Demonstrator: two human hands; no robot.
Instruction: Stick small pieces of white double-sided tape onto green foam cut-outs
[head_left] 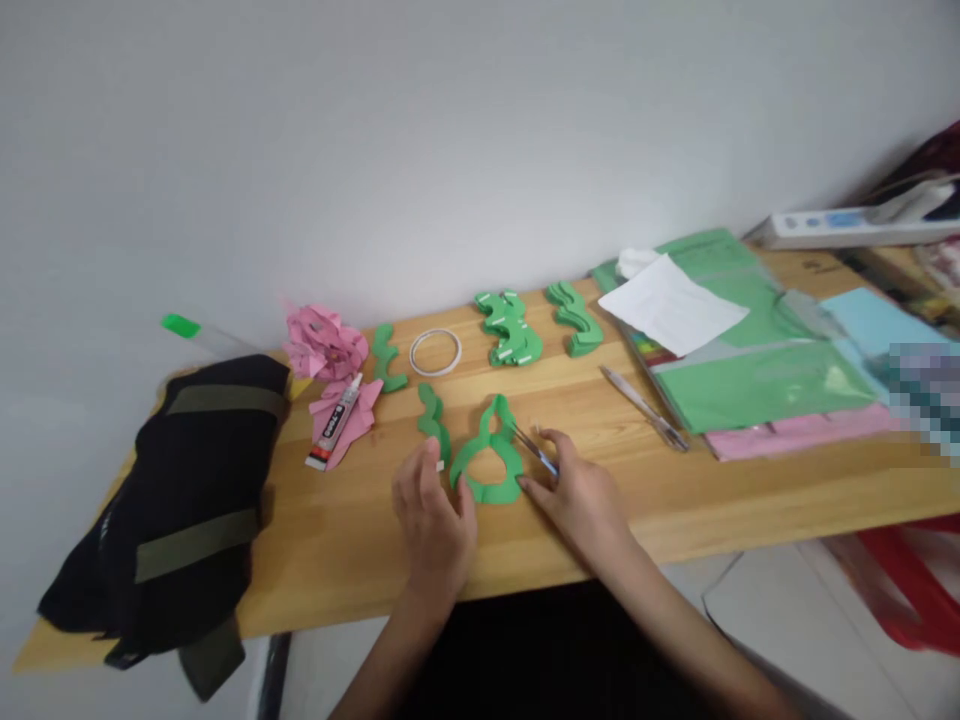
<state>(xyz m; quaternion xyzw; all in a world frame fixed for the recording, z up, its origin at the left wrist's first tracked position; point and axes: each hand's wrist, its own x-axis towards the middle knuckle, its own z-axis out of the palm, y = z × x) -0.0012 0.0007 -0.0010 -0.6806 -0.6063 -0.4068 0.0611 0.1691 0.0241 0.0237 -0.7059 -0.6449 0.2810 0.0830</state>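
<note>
On the wooden table, a green paper shape (pixel 510 467) with a large lower opening and a small upper one lies between my hands. My left hand (pixel 435 515) is at its left edge, fingers curled, with a small white bit at the fingertips. My right hand (pixel 581 495) holds slim metal tweezers or scissors (pixel 536 448), their tips near the upper part of the shape; its thumb is by the shape's right edge. A wavy green strip (pixel 431 415) lies just beyond my left hand.
Behind are a tape roll (pixel 436 352), green cutouts (pixel 510 328) and more wavy pieces (pixel 576 320). Pink paper (pixel 326 342) and a glue tube (pixel 334 422) lie left, beside a black bag (pixel 187 490). A pen (pixel 643 407) and green sheets (pixel 780 390) lie right.
</note>
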